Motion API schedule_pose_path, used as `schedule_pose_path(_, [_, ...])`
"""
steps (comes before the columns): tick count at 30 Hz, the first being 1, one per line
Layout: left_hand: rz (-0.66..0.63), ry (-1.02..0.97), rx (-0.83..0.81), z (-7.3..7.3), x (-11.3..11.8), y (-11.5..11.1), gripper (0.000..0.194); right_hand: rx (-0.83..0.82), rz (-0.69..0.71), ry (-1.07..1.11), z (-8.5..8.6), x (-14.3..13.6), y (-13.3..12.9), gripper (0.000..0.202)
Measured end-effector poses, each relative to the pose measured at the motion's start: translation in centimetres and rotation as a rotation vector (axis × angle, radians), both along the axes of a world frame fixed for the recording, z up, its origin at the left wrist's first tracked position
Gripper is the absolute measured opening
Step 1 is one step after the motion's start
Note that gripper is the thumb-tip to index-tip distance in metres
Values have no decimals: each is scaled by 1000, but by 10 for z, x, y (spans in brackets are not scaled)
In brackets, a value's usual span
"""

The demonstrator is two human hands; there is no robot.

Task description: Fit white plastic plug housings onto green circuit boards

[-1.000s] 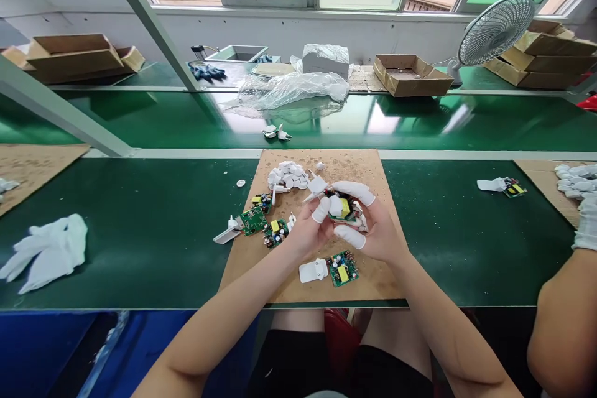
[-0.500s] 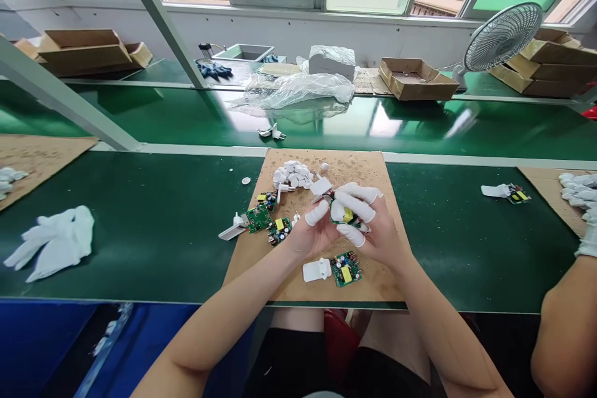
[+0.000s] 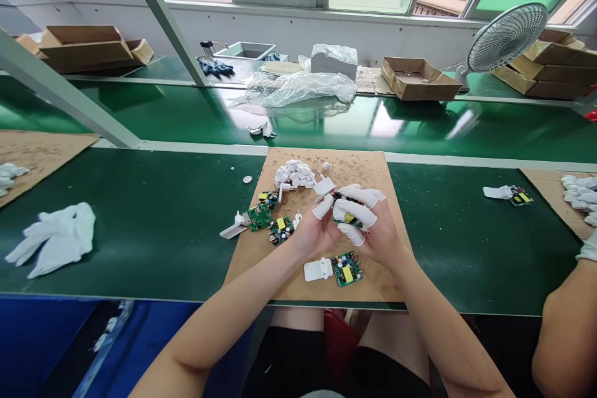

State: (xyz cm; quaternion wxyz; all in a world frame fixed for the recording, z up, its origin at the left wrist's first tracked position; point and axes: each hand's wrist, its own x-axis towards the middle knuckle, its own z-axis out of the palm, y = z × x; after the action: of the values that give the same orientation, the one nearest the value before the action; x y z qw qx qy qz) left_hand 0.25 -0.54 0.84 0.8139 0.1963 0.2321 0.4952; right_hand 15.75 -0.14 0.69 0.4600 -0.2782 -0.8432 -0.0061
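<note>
Above the cardboard sheet [image 3: 289,267], my left hand [image 3: 317,230] and my right hand [image 3: 368,214] meet, white covers on several fingertips. My right hand is closed round a green circuit board [image 3: 349,217] with a yellow part, partly hidden by the fingers. Between my left thumb and fingers is a white plug piece [image 3: 324,186] beside the board. Below them lie a white plug piece [image 3: 318,270] and a circuit board [image 3: 347,269]. To the left rest several more boards [image 3: 259,217], and behind them a pile of small white caps [image 3: 295,174].
A white glove [image 3: 58,239] lies on the green table [image 3: 153,217] at the left. At the right are another board with a plug piece [image 3: 508,194] and a person's arm [image 3: 569,317]. Beyond a rail stand plastic wrap [image 3: 303,88], an open box [image 3: 420,79] and a fan [image 3: 506,37].
My right fingers have shifted slightly over the board, covering more of its yellow part. The small white pieces on the far green surface have moved left. The person's gloved hand at the right has moved toward the edge.
</note>
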Motion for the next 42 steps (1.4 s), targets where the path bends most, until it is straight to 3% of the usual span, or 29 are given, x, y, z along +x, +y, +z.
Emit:
schedule_pose_path(3, [23,23,26,-3,1,-1,27,-48,-9,22,1,0,-1,57])
schedule_pose_path(9, [12,1,31,-4,2,-2,36,-70,-20,33,0,-1,0,57])
schedule_pose_path(13, [9,6,62,-3,3,-1,31,-83,24,34,2,-2,-2,56])
schedule_pose_path(15, [11,-15,80,-2,3,2,31,-176,50,73,4,-4,-2,43])
schedule_pose_path(17, [-18,-30,87,0,3,6,36,-432,47,210,6,-4,5,35])
schedule_pose_path(20, [-57,34,85,4,0,12,49,-974,16,505,11,-1,38,43])
schedule_pose_path(22, [-9,109,75,7,-2,14,49,-1165,-36,573,16,4,74,45])
schedule_pose_path(23, [28,141,69,8,-3,15,47,-1156,-120,567,19,7,93,44])
schedule_pose_path(26, [112,200,61,10,-5,15,44,-914,-437,417,24,16,146,40])
schedule_pose_path(29, [169,235,58,10,-7,16,43,-830,-541,319,25,18,178,26])
schedule_pose_path(31, [215,258,56,9,-8,18,42,-838,-558,218,23,17,184,21])
schedule_pose_path(33, [259,283,56,7,-9,20,39,-843,-542,124,22,14,174,22])
schedule_pose_path(35, [295,308,58,6,-11,22,34,-823,-500,52,24,13,147,29])
schedule_pose_path(38, [324,337,54,5,-12,23,28,-816,-291,-97,30,17,76,41])
schedule_pose_path(40, [307,376,55,4,-13,23,27,-781,63,-365,31,21,21,66])
schedule_pose_path(42, [272,443,72,2,-12,22,26,-690,79,-478,25,24,-27,84])
